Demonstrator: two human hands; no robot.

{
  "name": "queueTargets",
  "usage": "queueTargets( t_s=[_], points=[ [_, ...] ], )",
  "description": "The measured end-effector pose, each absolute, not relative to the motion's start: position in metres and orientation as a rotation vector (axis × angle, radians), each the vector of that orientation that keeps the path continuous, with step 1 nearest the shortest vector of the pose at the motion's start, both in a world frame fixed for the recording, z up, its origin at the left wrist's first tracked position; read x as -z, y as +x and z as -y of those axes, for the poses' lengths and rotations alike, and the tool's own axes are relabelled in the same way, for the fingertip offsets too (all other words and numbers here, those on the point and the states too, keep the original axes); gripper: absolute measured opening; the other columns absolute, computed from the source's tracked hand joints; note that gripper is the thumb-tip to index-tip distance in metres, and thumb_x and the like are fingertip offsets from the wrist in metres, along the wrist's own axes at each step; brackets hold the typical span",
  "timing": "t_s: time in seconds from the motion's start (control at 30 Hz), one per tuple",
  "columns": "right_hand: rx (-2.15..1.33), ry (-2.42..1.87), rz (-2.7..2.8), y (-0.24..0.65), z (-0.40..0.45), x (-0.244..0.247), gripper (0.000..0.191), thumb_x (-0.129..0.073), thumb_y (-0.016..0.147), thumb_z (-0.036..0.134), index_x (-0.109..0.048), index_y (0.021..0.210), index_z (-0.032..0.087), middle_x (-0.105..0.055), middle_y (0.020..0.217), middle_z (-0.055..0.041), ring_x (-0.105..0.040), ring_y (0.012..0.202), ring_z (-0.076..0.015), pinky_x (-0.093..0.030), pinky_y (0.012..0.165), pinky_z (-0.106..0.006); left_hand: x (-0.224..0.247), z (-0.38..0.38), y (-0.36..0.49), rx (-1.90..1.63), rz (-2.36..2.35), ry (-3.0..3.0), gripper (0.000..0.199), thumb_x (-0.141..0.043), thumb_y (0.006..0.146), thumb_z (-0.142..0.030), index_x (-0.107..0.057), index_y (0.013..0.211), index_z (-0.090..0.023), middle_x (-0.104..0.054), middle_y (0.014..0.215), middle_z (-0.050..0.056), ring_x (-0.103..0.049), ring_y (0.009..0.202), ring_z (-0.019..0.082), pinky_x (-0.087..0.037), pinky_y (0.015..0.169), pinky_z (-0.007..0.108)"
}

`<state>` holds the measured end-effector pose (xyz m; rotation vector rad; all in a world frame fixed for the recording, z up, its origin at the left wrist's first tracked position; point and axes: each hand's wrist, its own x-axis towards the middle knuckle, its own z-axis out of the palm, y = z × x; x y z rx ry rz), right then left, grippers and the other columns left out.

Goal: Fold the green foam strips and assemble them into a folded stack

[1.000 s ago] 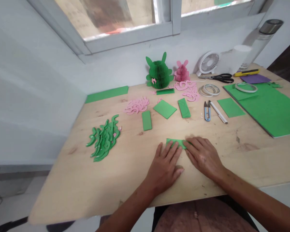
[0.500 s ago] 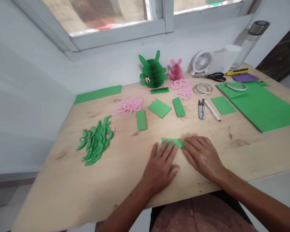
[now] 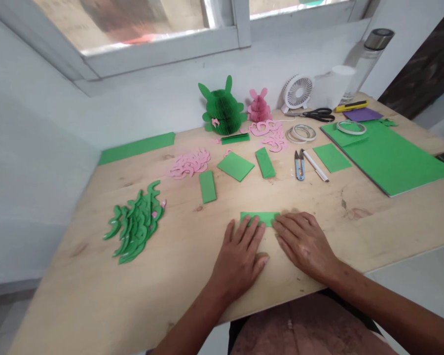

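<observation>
A narrow strip of green paper (image 3: 268, 218) lies flat on the wooden table close to me. My left hand (image 3: 239, 256) rests palm down, fingers stretched out, with its fingertips pressing on the strip's left and lower part. From the other side, my right hand (image 3: 303, 241) lies flat, its fingertips touching the right end of the strip. Neither hand grasps anything. Beyond them lie green paper rectangles, a small one (image 3: 207, 187), a wider one (image 3: 236, 166) and a narrow one (image 3: 265, 162).
Green cut-outs (image 3: 136, 222) are heaped at left, pink cut-outs (image 3: 190, 163) behind. Paper bunnies, green (image 3: 225, 113) and pink (image 3: 259, 109), stand by the wall near a fan (image 3: 298, 92). Snips (image 3: 299, 166), a pen (image 3: 315, 166), scissors (image 3: 320, 115), tape rolls (image 3: 304, 132) and green sheets (image 3: 395, 162) are at right.
The view has turned a little, so the table's things appear further left. My right fingertips have shifted slightly along the green strip; both hands stay flat at it.
</observation>
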<state>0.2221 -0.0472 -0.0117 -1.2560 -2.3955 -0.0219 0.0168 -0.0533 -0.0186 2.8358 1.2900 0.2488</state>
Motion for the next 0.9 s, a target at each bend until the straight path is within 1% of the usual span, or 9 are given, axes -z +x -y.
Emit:
queueTargets(
  t_s=[0.33, 0.67, 0.9],
  points=[
    [0.028, -1.271, 2.38, 0.2222, 0.0484, 0.0138, 0.026, -0.05, 0.086, 0.018, -0.061, 0.109, 0.017, -0.065, 0.108, -0.0084, -0.055, 0.103, -0.0225, -0.038, 0.089, -0.042, 0.0196, 0.0525, 0.0169, -0.26, -1.284, 2.841, 0.054, -0.038, 0.087, -0.043, -0.037, 0.135, -0.017, -0.038, 0.141, 0.008, -0.026, 0.132, 0.027, -0.015, 0.108, 0.048],
    [0.014, -1.265, 2.355, 0.2233, 0.0496, 0.012, 0.023, -0.049, 0.086, 0.017, -0.063, 0.104, 0.017, -0.067, 0.105, -0.0076, -0.056, 0.099, -0.0215, -0.037, 0.088, -0.042, 0.0205, 0.053, 0.017, -0.233, -1.288, 2.815, 0.053, -0.037, 0.088, -0.043, -0.038, 0.134, -0.017, -0.035, 0.142, 0.007, -0.026, 0.132, 0.027, -0.015, 0.108, 0.049],
    [0.024, -1.264, 2.336, 0.2235, 0.0502, 0.0134, 0.023, -0.049, 0.087, 0.017, -0.063, 0.104, 0.018, -0.067, 0.105, -0.0081, -0.056, 0.099, -0.0206, -0.036, 0.088, -0.041, 0.0208, 0.0531, 0.0174, -0.242, -1.289, 2.824, 0.053, -0.039, 0.087, -0.043, -0.04, 0.133, -0.017, -0.036, 0.142, 0.008, -0.027, 0.132, 0.027, -0.017, 0.107, 0.049]
  ],
)
